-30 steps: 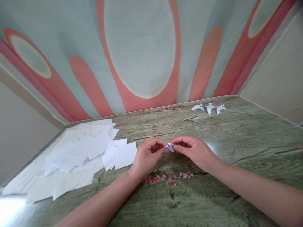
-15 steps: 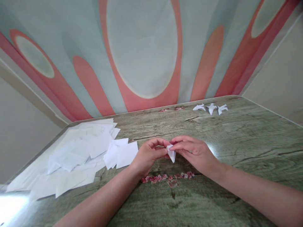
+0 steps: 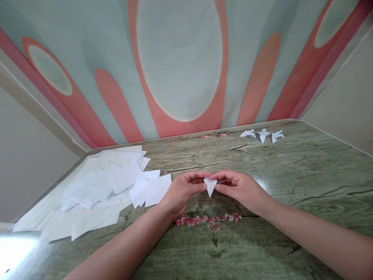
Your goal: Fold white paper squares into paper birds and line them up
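A small piece of folded white paper [image 3: 210, 187], kite-shaped with its point toward me, is held between both hands just above the table. My left hand [image 3: 185, 191] pinches its left corner between thumb and fingers. On the opposite corner, my right hand [image 3: 239, 188] has closed its thumb and fingertips. The fingertips of the two hands nearly meet along the paper's upper edge. Close to my left wrist lie several square white sheets [image 3: 159, 190].
A wide, loose pile of white paper [image 3: 96, 190] spreads over the left side of the wood-grain table [image 3: 186, 249]. Three folded paper birds [image 3: 263, 135] stand in a row at the back right. Behind the table rises a pink and grey patterned wall [image 3: 179, 58].
My right fingers have shifted from over the paper's top to its right corner. The folded paper now faces me flatter, its point straight down. The view has shifted slightly.
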### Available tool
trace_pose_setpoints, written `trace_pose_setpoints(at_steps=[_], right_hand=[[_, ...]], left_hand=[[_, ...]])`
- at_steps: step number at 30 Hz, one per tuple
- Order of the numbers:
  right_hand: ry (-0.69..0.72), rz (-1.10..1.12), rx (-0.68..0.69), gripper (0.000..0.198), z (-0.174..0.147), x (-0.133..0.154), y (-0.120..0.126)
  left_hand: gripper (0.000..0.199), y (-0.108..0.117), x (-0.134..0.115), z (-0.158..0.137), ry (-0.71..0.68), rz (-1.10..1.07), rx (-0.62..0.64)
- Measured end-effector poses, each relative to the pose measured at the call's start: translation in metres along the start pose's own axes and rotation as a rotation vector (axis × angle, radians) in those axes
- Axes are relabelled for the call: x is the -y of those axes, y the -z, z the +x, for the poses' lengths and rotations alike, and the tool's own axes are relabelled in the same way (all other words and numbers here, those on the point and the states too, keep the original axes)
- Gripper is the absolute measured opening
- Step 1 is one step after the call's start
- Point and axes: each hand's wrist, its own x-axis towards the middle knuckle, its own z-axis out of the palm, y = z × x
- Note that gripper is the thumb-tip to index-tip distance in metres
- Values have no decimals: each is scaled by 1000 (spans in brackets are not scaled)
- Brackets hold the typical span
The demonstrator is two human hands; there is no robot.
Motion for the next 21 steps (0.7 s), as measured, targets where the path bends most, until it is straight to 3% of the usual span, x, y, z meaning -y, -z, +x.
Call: trace_pose_setpoints(at_steps=[7, 21], right_hand=[[18, 78, 7, 22, 2, -10, 2], [-24, 139, 23, 24, 1, -7, 2]], left_hand=[[32, 4, 1, 1, -47, 68, 89], [34, 5, 3, 3, -69, 118, 69]])
